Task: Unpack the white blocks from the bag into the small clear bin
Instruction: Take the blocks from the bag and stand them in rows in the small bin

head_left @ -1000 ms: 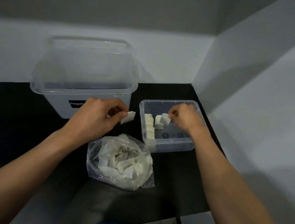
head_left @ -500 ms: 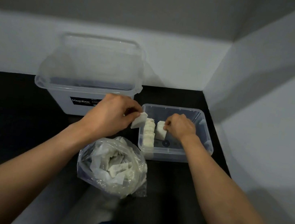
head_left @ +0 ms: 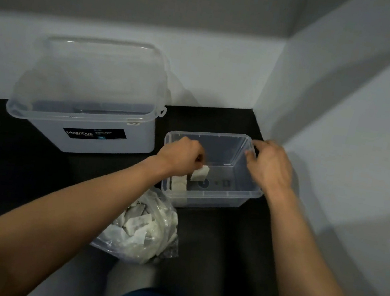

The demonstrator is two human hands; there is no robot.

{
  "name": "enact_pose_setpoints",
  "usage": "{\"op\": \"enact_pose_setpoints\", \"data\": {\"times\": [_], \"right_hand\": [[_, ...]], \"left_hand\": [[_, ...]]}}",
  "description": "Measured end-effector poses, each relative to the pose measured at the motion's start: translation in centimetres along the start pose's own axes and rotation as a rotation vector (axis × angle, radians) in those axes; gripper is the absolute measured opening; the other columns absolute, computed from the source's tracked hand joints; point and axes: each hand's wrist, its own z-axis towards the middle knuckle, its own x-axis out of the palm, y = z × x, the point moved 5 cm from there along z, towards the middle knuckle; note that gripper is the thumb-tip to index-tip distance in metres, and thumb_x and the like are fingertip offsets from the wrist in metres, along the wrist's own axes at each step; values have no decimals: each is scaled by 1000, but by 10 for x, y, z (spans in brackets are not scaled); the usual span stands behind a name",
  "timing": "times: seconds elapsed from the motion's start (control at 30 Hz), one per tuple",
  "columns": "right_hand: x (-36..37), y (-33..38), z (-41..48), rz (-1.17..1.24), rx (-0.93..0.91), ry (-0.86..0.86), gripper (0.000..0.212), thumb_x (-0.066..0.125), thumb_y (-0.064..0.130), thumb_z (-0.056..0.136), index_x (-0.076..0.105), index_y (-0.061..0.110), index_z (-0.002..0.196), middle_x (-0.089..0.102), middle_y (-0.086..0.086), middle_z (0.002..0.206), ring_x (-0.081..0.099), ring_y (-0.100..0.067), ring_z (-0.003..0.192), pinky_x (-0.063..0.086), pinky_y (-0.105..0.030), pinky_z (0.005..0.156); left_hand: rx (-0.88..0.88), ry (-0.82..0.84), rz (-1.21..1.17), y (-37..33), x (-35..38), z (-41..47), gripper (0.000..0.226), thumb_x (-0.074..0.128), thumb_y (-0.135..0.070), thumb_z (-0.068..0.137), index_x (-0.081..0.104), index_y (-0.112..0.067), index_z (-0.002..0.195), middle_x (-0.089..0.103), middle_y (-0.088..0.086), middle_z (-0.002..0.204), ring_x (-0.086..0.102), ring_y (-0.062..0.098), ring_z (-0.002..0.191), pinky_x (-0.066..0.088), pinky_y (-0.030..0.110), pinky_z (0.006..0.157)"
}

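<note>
A white block [head_left: 199,175], a small matt chunk with squared faces and a slightly rough look, is pinched at its top by the left grip [head_left: 182,156], whose fingers are curled round it; it hangs tilted, low inside the small clear bin [head_left: 207,194], towards the bin's left side; more white blocks [head_left: 179,183] of the same pale, chalky look stand packed in the bin's near left corner; the bin is thin, glossy see-through plastic, rectangular with rounded corners and a rolled rim, and sits towards the worktop's [head_left: 220,246] far right corner; the right grip [head_left: 270,168] holds the bin's right rim with curled fingers; the bag [head_left: 151,237], crinkled clear film heaped with flat white pieces, lies open just in front of the bin's near left corner; a large clear box [head_left: 88,112] with a domed lid and a black label stands at the matt black worktop's far edge, left of the bin.
</note>
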Motion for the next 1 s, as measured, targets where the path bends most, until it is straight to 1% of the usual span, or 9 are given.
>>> {"op": "enact_pose_setpoints", "data": {"times": [0.07, 0.17, 0.27, 0.33, 0.53, 0.7, 0.83, 0.9, 1.0], "right_hand": [[4, -2, -4, 49, -2, 2, 31, 54, 29, 104, 66, 16, 129, 67, -13, 117, 64, -34, 104, 53, -42, 80], [5, -1, -8, 59, 1, -14, 34, 51, 27, 106, 62, 18, 136, 68, -14, 117, 65, -35, 103, 49, -38, 77], [6, 0, -10, 40, 29, -21, 37, 48, 28, 107, 58, 21, 142, 67, -11, 120, 64, -31, 106, 38, -32, 73], [9, -1, -9, 47, 41, -23, 39, 47, 28, 108, 55, 22, 145, 66, -9, 119, 64, -29, 105, 35, -30, 73], [14, -2, -9, 54, 44, -53, 39, 47, 28, 107, 56, 22, 145, 66, -9, 114, 64, -28, 102, 35, -29, 72], [13, -2, -10, 62, 34, -74, 40, 48, 28, 107, 55, 19, 145, 67, -10, 115, 65, -28, 101, 36, -29, 71], [12, -1, -11, 53, 36, -71, 41, 48, 29, 107, 54, 19, 147, 67, -9, 117, 65, -28, 102, 37, -29, 72], [12, 0, -11, 50, 37, -71, 41, 48, 29, 107, 54, 19, 147, 67, -10, 117, 65, -28, 102, 36, -30, 72], [13, 0, -11, 27, 42, -63, 42, 47, 30, 108, 53, 20, 148, 67, -10, 119, 64, -29, 105, 37, -32, 73]], "left_hand": [[-67, 25, 73, 2, 13, 11, 11, 62, -27, 98, 71, -22, 98, 71, 2, 95, 67, 18, 82, 61, 42, 80], [-126, 43, 162, -1, 22, 24, 14, 59, -28, 99, 67, -18, 104, 67, 6, 100, 67, 27, 87, 60, 48, 83], [-158, 114, 165, 1, 29, 33, 15, 58, -25, 98, 66, -17, 109, 66, 7, 104, 67, 28, 92, 58, 49, 87], [-182, 130, 179, 5, 32, 37, 15, 57, -22, 98, 63, -15, 110, 65, 8, 103, 66, 28, 91, 58, 49, 87], [-165, 37, 309, 2, 26, 38, 20, 58, -20, 100, 60, -12, 118, 54, 6, 94, 67, 27, 90, 59, 43, 81], [-145, 17, 365, -3, 25, 37, 22, 59, -17, 98, 60, -11, 120, 52, 6, 90, 59, 23, 79, 57, 39, 76], [-128, 24, 428, -6, 20, 32, 24, 61, -13, 97, 61, -11, 122, 53, 6, 91, 63, 23, 82, 59, 38, 79], [-104, 8, 435, -9, 13, 27, 23, 61, -13, 97, 62, -10, 119, 52, 6, 90, 64, 24, 83, 58, 38, 76], [-82, -89, 369, -11, -2, 13, 17, 59, -20, 97, 67, -12, 109, 56, 4, 86, 59, 22, 75, 52, 37, 66]]}}
